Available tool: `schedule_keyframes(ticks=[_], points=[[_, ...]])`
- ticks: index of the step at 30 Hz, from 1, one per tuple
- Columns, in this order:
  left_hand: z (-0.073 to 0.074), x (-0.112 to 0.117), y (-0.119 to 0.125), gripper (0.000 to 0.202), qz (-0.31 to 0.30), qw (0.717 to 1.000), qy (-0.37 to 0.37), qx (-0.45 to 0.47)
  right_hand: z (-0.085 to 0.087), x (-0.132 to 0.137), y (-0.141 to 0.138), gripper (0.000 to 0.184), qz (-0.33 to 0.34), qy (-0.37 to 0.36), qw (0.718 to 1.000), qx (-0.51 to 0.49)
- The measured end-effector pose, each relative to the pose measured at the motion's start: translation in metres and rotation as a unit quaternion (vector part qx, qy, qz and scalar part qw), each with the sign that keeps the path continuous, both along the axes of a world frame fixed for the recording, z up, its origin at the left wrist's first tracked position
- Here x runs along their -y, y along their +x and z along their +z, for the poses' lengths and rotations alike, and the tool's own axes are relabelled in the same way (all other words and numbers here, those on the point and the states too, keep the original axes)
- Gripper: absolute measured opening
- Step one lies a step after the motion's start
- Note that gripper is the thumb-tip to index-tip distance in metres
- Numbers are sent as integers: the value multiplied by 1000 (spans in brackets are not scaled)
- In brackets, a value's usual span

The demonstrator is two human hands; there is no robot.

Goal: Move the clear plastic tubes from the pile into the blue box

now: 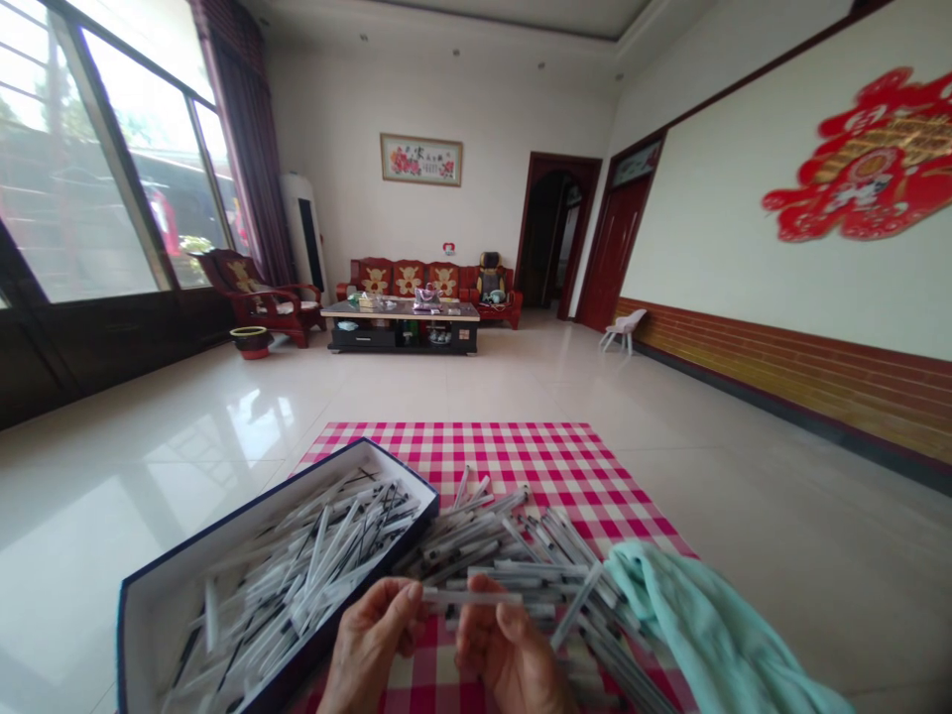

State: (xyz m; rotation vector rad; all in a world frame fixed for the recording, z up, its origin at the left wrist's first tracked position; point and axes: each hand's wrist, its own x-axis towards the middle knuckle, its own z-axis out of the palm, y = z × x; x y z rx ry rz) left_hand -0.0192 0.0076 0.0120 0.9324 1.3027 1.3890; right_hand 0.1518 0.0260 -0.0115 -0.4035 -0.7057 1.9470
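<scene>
Pinching 1 clear plastic tube crosswise in front of the body, the person holds it up with 2 hands, just above a loose heap of similar tubes. From where I stand, the left hand has a narrow grip, with thumb and fingertips closed on one end. The right hand is just as narrow, its fingers under the other end, though their exact placement is partly hidden. That narrow pinch looks right for so slim a piece: light pressure near both ends should keep it level, and holding it clear of the heap should stop it catching on its neighbours. Squeezing harder would probably risk bending thin plastic. The heap lies on a pink-and-white checked cloth, beside a navy-edged white box holding many more tubes, with thin dark strips among them that are too small to identify. A mint-green towel lies bunched at the right of the cloth. Farther off, across a polished tile floor, stand a low coffee table and a red wooden sofa.
</scene>
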Motion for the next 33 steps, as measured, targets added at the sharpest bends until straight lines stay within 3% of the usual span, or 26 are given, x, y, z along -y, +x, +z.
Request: schedule_keyframes(ticks=[5, 8, 10, 12, 15, 20, 25, 27, 29, 31, 33], points=[[-14, 2, 18, 39, -61, 997, 4, -44, -9, -2, -9, 28, -45, 40, 989, 133], [-24, 2, 20, 31, -47, 985, 69, -149, -12, -3, -12, 25, -83, 49, 983, 158], [-30, 2, 18, 24, -17, 953, 153, -262, -14, -4, -12, 26, -99, 50, 978, 177], [-33, 1, 15, 24, -4, 902, 236, -363, -15, -5, -11, 28, -112, 60, 969, 210], [-34, 3, 15, 23, -12, 834, 306, -459, -12, -5, -11, 34, -142, 73, 950, 267], [-35, 8, 27, 19, -2, 778, 312, -545, 0, -3, -12, 42, -202, 74, 923, 320], [-49, 7, 43, 33, 79, 740, 306, -594, 4, 0, -16, 49, -226, 59, 915, 328], [-52, 6, 47, 39, 92, 741, 320, -583, 1, 0, -19, 49, -237, 47, 916, 320], [-52, 9, 50, 40, 84, 765, 322, -551, -2, 0, -20, 47, -251, 35, 917, 308], [-50, 14, 51, 36, 61, 822, 303, -479, -5, -1, -21, 47, -264, 30, 914, 306], [-48, 20, 52, 26, 29, 904, 250, -345, -6, -1, -20, 48, -273, 34, 911, 309]])
